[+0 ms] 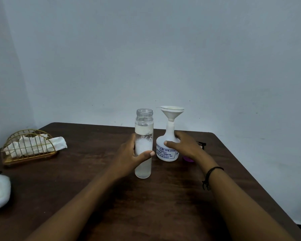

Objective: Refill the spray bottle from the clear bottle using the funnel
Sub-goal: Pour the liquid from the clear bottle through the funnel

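With funnel (pixel 172 113) seated in spray bottle (pixel 167 146) at table (pixel 94 197) centre, caught pre-pour: left hand (pixel 129 158) wrapped round uncapped clear bottle (pixel 143 143) just left, right hand (pixel 182 145) steadying sprayer; next likely lift, tilt slowly.

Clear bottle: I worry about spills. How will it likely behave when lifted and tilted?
The clear bottle is tall and narrow, so probably tippy if nudged. It looks mostly full, so likely heavy for its size. Its mouth is uncapped, so liquid may rush out; the left hand should tilt slowly.
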